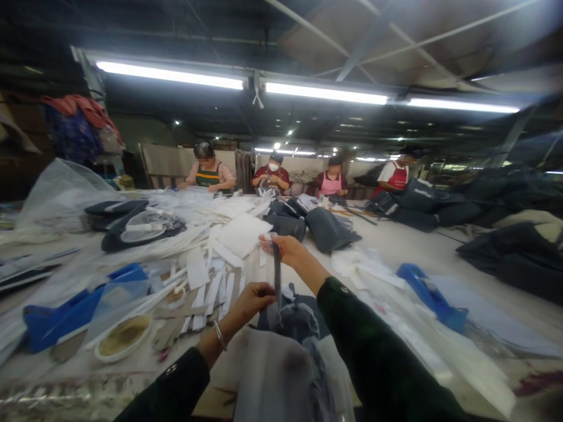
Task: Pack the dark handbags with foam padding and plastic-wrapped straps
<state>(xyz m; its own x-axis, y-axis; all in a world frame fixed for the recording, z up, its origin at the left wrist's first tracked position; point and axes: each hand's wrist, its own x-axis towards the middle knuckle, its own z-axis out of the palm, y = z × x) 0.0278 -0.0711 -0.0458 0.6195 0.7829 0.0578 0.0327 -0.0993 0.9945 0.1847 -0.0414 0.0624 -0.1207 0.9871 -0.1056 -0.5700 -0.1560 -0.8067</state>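
Note:
My right hand (287,249) is raised above the work, its thumb and fingers closed on the upper end of a dark grey strap (277,271). Some clear or whitish material shows at those fingertips. Lower and to the left, my left hand (256,298) has its fingers pinched together beside the strap's lower part. Whether the left fingers grip the strap itself I cannot tell. Below both hands lies a dark grey fabric piece (297,319), partly gathered, with pale cloth (275,375) in front of it.
Blue tape dispensers (88,302) (433,296) stand on both sides. White strips (215,293), a shallow bowl (123,339) and white sheets (244,234) lie left of centre. Dark fabric pieces (328,227) sit beyond my hands. Several people work across the table.

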